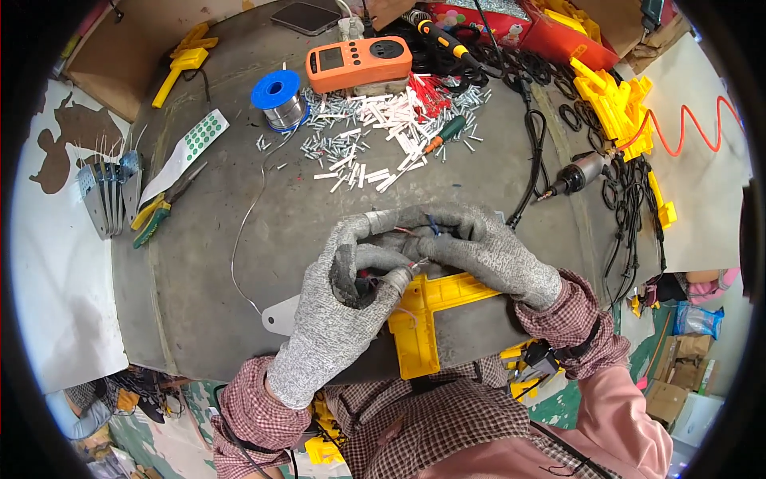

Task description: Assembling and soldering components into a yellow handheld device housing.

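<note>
Both my hands wear grey knit gloves and meet over the near middle of the table. My left hand (339, 291) is closed in a pinch on thin wires (415, 264), whose bare or light ends show between the fingertips. Opposite it, my right hand (491, 251) is closed on the same wires, and a short blue piece (433, 225) sticks up by its fingers. Just below lies a yellow plastic housing (416, 343), its arm running under my right hand. A white flat tab with a hole (280, 316) pokes out beside my left hand.
Ahead lie a blue solder spool (276, 89), an orange meter (359, 64), loose screws and white sleeves (391, 120). Pliers (169, 206) rest at left. An electric screwdriver (578, 174) with a red coiled cord, black cables (531, 136) and yellow housings (618, 104) crowd the right.
</note>
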`<state>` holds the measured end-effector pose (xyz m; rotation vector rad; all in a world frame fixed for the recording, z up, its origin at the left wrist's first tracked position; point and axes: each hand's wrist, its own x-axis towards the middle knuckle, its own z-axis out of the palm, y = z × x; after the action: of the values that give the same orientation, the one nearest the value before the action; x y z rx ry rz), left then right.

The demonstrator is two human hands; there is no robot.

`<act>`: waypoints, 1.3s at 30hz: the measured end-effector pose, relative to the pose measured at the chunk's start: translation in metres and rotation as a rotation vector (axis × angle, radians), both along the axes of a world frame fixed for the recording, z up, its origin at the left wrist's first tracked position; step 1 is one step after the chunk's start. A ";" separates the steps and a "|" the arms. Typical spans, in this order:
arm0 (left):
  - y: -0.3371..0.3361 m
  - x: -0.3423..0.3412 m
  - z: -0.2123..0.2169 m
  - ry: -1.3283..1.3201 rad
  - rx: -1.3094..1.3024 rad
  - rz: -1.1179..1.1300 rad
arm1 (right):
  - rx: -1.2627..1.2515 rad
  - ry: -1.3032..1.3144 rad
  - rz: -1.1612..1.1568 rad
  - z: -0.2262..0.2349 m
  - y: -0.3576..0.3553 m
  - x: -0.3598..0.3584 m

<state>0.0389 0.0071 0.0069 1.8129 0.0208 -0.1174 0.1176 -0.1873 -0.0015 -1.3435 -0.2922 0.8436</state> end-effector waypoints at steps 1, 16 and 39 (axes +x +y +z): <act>0.001 -0.001 -0.001 -0.080 0.037 -0.007 | 0.001 0.000 0.003 0.003 -0.001 0.002; -0.001 -0.002 0.006 0.083 -0.134 0.031 | -0.041 -0.107 0.152 -0.011 -0.008 0.005; 0.003 -0.004 0.000 0.103 -0.259 -0.082 | -0.104 -0.982 -0.007 -0.007 0.000 -0.016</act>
<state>0.0345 0.0098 0.0065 1.5479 0.0038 -0.2604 0.1013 -0.1877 -0.0089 -1.7804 -1.0086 0.1274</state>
